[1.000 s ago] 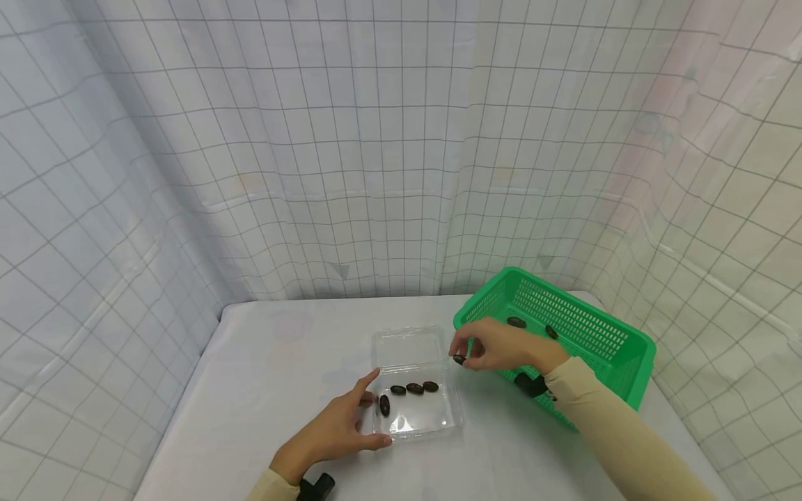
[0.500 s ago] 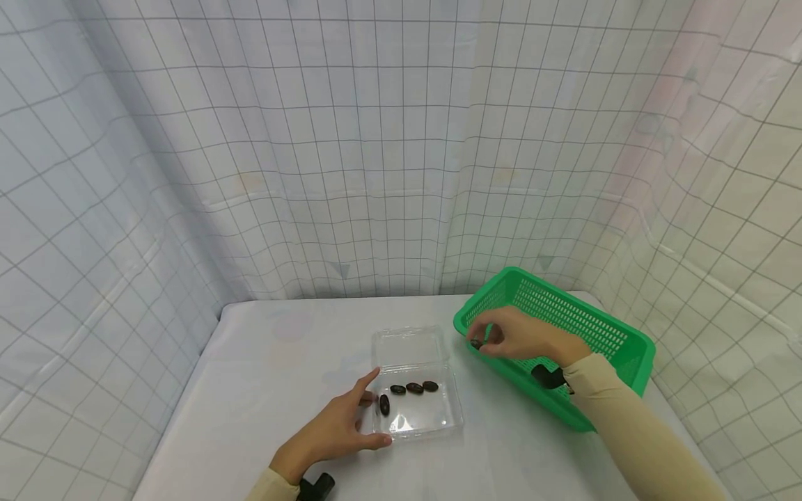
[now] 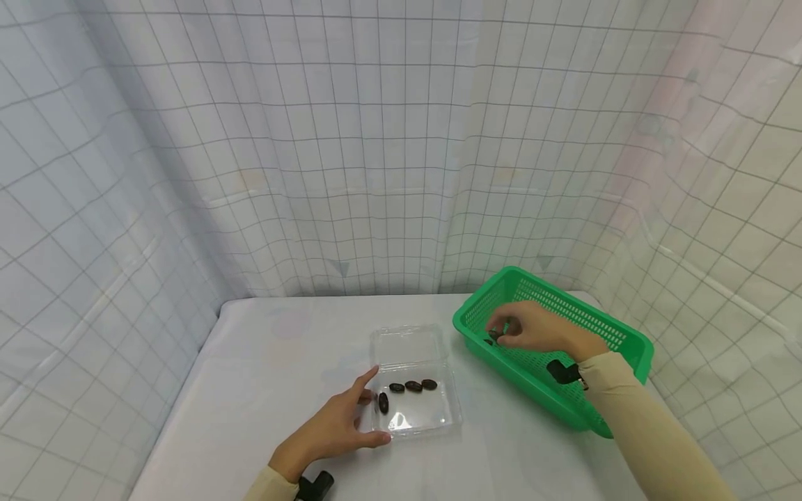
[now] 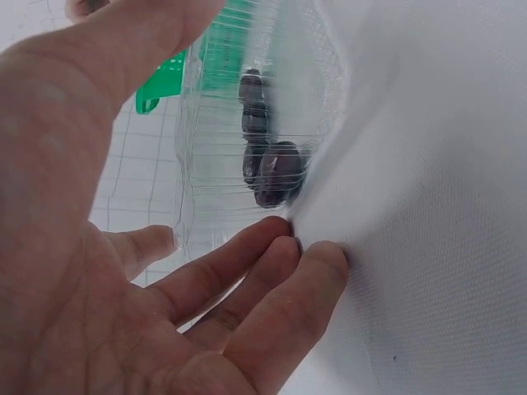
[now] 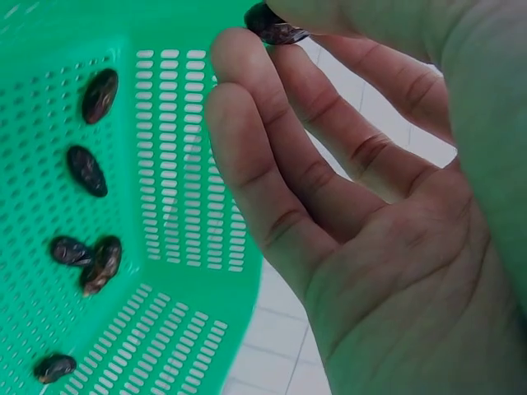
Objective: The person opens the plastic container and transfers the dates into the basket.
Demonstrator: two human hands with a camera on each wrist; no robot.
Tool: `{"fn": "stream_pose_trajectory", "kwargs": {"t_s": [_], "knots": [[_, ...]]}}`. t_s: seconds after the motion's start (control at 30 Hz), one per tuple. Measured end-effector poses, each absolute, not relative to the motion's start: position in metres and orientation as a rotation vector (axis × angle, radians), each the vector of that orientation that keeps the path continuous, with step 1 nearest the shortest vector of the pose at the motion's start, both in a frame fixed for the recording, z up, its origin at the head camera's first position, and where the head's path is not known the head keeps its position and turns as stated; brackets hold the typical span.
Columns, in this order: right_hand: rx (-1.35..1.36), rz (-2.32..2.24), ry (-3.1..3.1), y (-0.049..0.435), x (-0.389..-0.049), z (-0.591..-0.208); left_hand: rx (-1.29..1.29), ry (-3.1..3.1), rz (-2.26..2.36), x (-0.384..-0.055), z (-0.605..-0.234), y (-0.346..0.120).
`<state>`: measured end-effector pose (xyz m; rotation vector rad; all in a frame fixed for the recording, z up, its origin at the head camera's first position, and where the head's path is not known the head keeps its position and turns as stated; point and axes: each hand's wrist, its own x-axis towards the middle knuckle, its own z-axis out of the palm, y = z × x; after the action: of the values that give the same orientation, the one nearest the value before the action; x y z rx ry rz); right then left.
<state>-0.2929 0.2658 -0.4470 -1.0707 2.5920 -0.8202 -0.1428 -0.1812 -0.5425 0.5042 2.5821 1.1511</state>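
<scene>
My right hand (image 3: 532, 327) pinches a dark date (image 5: 276, 25) between thumb and fingertips, over the left end of the green basket (image 3: 601, 407). More dates lie on the basket floor, among them one date (image 5: 86, 171) near a side wall. At the left side of a clear plastic clamshell box (image 3: 432, 417), my left hand (image 3: 335, 424) rests with loosely extended fingers, its fingertips right at the box wall. Inside the box, three dates (image 3: 413, 386) form a row, and one date (image 3: 383, 403) stands crosswise at the left. The box's lid (image 3: 410, 346) lies folded back.
A white cloth covers the table (image 3: 276, 369). Grid-patterned white curtains (image 3: 351, 174) enclose it at the back and both sides, with the basket close to the right curtain. A black camera mount (image 3: 564, 372) sits at the right wrist.
My right hand has moved right and away from beside the box to over the basket, still pinching the date. The left hand and the dates in the box stay in place.
</scene>
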Motion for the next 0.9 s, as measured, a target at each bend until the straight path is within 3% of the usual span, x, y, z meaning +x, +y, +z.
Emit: {"fn": "stream_pose_trajectory", "kwargs": {"t_s": [0.9], "knots": [[-0.870, -0.739, 2.627, 0.299, -0.307, -0.463, 0.496, 2.610, 1.116, -0.142, -0.541, -0.180]]}}
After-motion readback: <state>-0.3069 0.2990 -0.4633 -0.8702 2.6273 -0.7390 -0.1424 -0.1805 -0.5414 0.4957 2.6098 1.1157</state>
